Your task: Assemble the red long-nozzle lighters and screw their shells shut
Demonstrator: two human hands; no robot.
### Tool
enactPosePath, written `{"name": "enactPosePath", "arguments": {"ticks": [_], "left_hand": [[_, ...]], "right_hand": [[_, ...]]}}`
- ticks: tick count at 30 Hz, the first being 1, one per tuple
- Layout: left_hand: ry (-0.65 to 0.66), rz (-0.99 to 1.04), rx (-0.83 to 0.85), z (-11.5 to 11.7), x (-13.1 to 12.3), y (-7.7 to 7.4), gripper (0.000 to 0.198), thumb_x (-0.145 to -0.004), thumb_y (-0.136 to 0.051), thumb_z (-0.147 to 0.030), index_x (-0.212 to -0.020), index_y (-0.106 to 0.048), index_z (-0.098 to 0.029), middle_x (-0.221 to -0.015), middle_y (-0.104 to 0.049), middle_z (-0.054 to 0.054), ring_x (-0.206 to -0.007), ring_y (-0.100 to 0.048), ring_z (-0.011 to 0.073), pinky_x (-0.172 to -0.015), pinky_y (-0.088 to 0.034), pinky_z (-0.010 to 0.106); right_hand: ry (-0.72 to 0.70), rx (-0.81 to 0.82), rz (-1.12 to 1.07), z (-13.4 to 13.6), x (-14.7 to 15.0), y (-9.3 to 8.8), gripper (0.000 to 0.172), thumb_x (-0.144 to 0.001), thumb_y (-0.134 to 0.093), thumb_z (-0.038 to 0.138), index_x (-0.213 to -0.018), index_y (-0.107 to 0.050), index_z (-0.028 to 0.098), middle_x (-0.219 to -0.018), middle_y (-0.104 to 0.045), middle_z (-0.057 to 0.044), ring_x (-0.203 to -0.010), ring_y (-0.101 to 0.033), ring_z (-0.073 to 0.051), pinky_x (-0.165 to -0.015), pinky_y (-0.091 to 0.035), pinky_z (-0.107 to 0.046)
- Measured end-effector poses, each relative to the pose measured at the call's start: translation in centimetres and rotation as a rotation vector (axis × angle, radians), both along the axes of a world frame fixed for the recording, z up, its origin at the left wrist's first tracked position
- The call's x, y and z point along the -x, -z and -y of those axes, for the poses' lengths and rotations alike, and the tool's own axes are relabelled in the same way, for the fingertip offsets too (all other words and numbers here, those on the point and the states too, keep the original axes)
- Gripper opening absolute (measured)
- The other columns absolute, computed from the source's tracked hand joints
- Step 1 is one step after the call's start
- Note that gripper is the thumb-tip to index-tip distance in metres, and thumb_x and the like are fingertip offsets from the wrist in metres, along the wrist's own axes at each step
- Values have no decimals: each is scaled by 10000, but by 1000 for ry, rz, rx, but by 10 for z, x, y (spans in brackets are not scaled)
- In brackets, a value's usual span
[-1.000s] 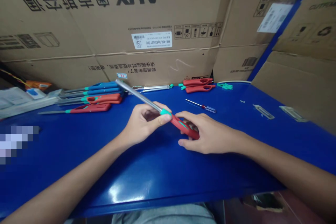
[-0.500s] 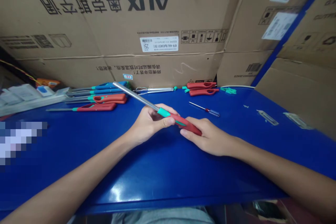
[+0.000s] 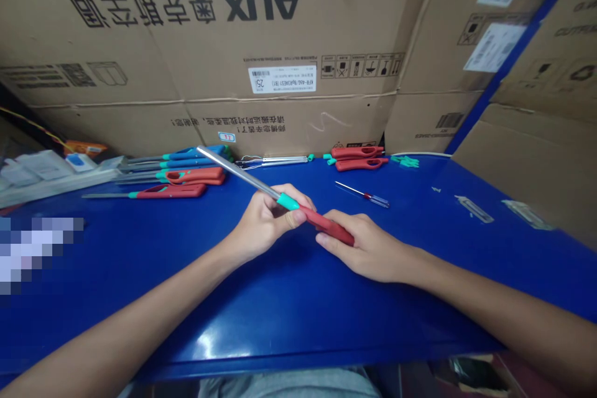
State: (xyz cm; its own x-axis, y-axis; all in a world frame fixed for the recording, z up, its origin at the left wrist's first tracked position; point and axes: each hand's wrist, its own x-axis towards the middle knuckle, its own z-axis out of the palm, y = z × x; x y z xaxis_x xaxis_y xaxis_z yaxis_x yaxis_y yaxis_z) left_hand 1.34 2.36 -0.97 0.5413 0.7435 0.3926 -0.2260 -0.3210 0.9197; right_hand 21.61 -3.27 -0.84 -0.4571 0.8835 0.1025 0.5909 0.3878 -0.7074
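Note:
A long-nosed gas lighter (image 3: 321, 220) with a red handle, a green collar and a silver tube is held tilted above the table, its tube pointing up and to the left. My left hand (image 3: 265, 224) is closed around it near the green collar, thumb on the near side. My right hand (image 3: 368, 245) grips the rear end of the red handle, covering part of it. Behind the hands lies a screwdriver (image 3: 368, 196) with a clear and red handle.
On the left, several red, orange and blue lighters (image 3: 177, 191) lie beside a white power strip (image 3: 69, 183). Metal tubes (image 3: 284, 160), red lighter handles (image 3: 361, 163) and green pieces (image 3: 405, 161) line the back, against cardboard (image 3: 209, 74). Clear plastic parts (image 3: 476, 209) lie right on the blue table (image 3: 280, 317).
The lighter has shifted slightly left and rolled a little, so the green patch on its handle no longer shows. Both hands keep their hold.

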Motion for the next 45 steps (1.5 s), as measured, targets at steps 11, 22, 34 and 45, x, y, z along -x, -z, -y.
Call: {"name": "enactPosePath", "arguments": {"ticks": [11,22,34,45], "left_hand": [[-59,250,319,-19,11,-4,226,-636,-853,-256,-783,-709,-163,-807,-710,37,-783,-666,169,-731,-548,286],[-32,128,407,-11,1,7,252,-636,-859,-259,-831,-734,-159,-787,-711,28,-703,-650,123,-676,-544,228],[-137,172,409,-25,15,-2,301,-540,-906,-251,-767,-727,-166,-853,-725,32,-810,-673,173,-700,-574,274],[-153,164,478,-22,10,-3,225,-672,-794,-258,-801,-680,-113,-752,-675,35,-699,-642,152,-652,-562,271]], "right_hand": [[-4,368,-395,-17,-12,-7,365,-826,-654,457,-1047,-513,202,-686,-549,41,-503,-491,-87,-436,-398,-205],[-24,271,-378,-10,-3,-4,226,-918,-539,402,-935,-541,176,-740,-599,8,-567,-539,-81,-471,-414,-189],[170,-10,-432,-22,-9,3,253,-795,-632,276,-1027,-571,196,-915,-614,-27,-564,-502,-82,-461,-430,-230],[184,46,-498,-23,-8,6,325,-797,-616,255,-1100,-522,188,-815,-596,-11,-619,-582,-110,-530,-500,-262]]}}
